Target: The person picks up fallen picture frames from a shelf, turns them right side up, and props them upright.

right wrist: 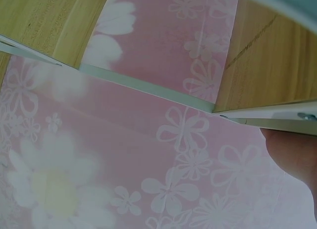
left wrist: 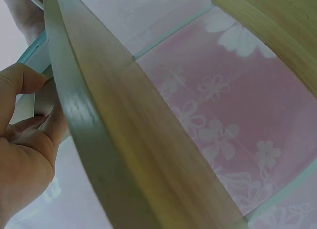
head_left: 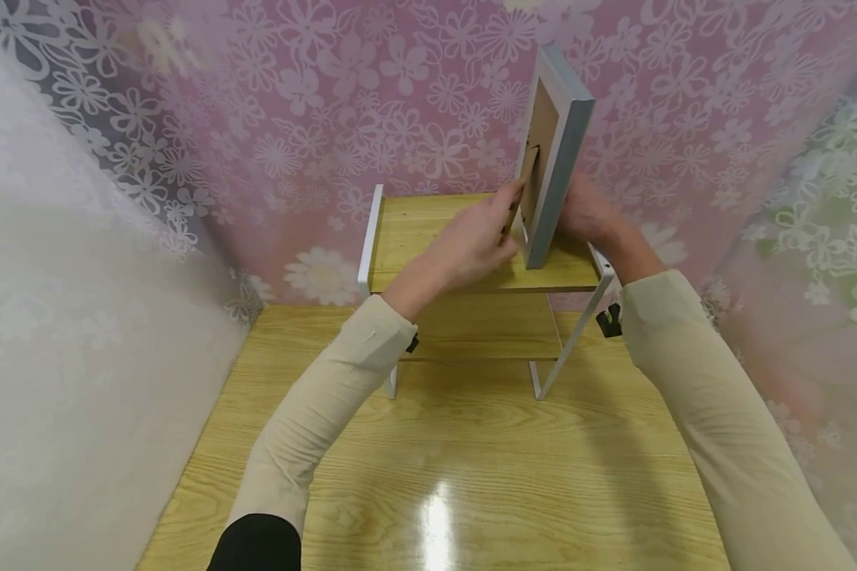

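Observation:
A picture frame (head_left: pixel 566 159) with a grey-blue border stands upright on the wooden top (head_left: pixel 421 226) of a small shelf unit, its brown back turned left. My left hand (head_left: pixel 471 242) pinches the brown stand (head_left: pixel 528 166) on that back between thumb and fingers. In the left wrist view, the left hand (left wrist: pixel 29 135) shows beside the edge of the wooden top. My right hand (head_left: pixel 591 210) is at the other side of the frame, its fingers hidden behind it. Part of the right hand (right wrist: pixel 294 160) appears below the unit's side rail in the right wrist view.
The shelf unit has a lower wooden shelf (head_left: pixel 486 329) and white metal legs (head_left: pixel 571 341). It stands close to a pink flowered wall (head_left: pixel 314 119). Pale walls rise at left and right, above a glossy wood-look floor (head_left: pixel 486 452).

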A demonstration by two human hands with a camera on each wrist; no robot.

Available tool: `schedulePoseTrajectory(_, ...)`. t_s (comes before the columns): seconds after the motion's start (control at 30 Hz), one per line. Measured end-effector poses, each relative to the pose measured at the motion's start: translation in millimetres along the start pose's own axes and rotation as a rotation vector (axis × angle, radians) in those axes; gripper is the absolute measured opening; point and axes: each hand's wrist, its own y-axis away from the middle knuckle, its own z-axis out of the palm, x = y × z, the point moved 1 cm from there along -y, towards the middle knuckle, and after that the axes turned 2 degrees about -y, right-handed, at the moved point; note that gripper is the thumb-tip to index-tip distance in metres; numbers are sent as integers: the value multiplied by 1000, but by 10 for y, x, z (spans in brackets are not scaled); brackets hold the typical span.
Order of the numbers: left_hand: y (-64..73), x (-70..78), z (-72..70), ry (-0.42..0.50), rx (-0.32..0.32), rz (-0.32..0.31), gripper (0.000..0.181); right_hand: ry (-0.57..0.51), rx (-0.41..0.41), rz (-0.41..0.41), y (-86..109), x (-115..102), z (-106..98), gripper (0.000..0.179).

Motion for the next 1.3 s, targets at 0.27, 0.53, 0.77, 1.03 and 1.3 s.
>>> schedulePoseTrajectory(0.27,0,-24,-86,-47,-64,-28,68,1,-2,-12,-9,2,6,18)
schedulePoseTrajectory(0.53,-17,-32,-136,-99,-98,-49,64,-38,-9,31,-9,2,9,14)
schedulePoseTrajectory(0.77,1,-39,-184,-179,-95,-79,67,-42,-5,46,-17,27,-2,7)
schedulePoseTrajectory(1.03,-1,-38,-248,-237,-122,-92,71,-39,-11,77,-3,21,-20,8)
schedulePoseTrajectory(1.3,6,-55,-295,-291,-131,-75,73,-27,-11,75,-1,10,-12,9)
